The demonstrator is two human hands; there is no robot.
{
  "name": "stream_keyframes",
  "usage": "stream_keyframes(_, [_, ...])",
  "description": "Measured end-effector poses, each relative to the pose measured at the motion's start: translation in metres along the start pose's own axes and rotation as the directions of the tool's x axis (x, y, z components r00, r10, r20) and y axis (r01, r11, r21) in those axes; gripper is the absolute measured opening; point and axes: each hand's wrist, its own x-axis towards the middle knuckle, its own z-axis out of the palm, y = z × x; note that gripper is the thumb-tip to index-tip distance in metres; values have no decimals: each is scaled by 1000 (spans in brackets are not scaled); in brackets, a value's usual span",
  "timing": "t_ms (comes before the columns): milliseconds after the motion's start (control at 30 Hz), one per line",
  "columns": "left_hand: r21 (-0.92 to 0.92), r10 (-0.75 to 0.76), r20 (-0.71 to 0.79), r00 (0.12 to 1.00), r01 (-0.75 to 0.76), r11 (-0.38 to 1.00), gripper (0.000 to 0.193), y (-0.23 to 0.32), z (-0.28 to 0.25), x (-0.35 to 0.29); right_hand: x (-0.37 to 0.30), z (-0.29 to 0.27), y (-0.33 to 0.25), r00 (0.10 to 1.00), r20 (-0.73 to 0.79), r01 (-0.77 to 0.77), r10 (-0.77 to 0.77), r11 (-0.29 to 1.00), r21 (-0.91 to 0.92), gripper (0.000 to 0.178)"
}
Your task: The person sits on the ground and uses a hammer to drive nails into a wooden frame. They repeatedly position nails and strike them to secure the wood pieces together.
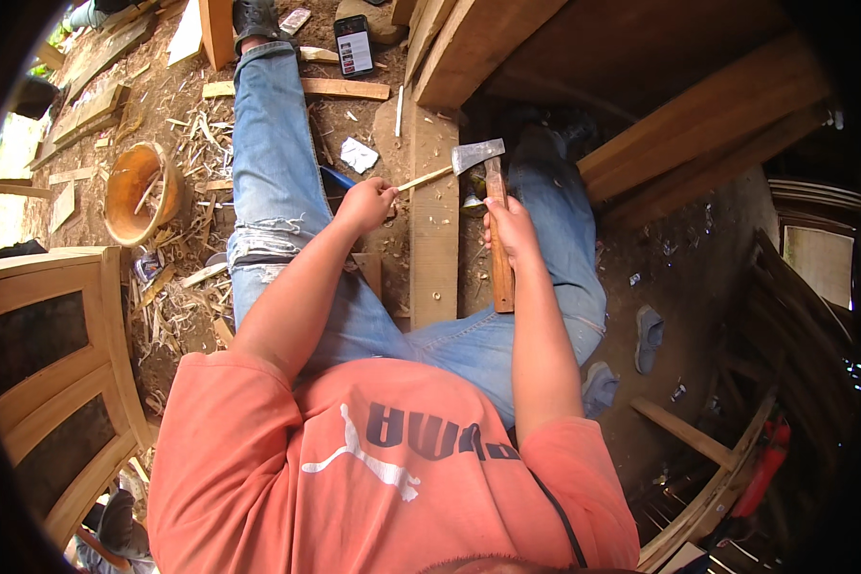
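My right hand [512, 231] is wrapped round the wooden handle of a hatchet [500, 273], whose grey steel head lies toward the far end, blade to the left. A thin, pale wooden stick [425, 179] is pinched in the fingers of my left hand [365, 206]. The stick slants up to the right, and its far tip meets the blade's edge or comes very close to it; I cannot tell which. Below both hands a long wooden plank [433, 249] runs between my outstretched legs in torn blue jeans.
Wood shavings and offcuts litter the dirt floor at left, around an orange-brown bucket [143, 196]. A phone [353, 46] lies beyond my left leg. Large timbers [708, 124] stand at upper right, a wooden frame [62, 373] at left. A blue-grey slipper [649, 339] lies at right.
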Motion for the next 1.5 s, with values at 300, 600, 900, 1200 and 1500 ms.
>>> stream_keyframes(300, [29, -23, 26, 999, 22, 999, 37, 22, -16, -6, 16, 11, 23, 998, -57, -35, 40, 996, 77, 32])
stream_keyframes(600, [42, 18, -9, 1000, -18, 999, 35, 23, -14, -4, 19, 12, 26, 998, -64, -19, 19, 1000, -5, 32])
stream_keyframes(900, [52, 55, -17, 998, -54, 997, 34, 17, -9, 1, 15, 18, 31, 998, -68, -6, 4, 1000, -27, 33])
stream_keyframes(1200, [30, 38, 20, 999, -39, 999, 35, 26, -14, 2, 14, 8, 18, 993, -117, 28, -9, 986, 165, 31])
stream_keyframes(1500, [53, 30, 36, 999, -32, 998, 35, 21, -11, 3, 21, 1, 19, 996, -85, 25, -7, 976, 216, 33])
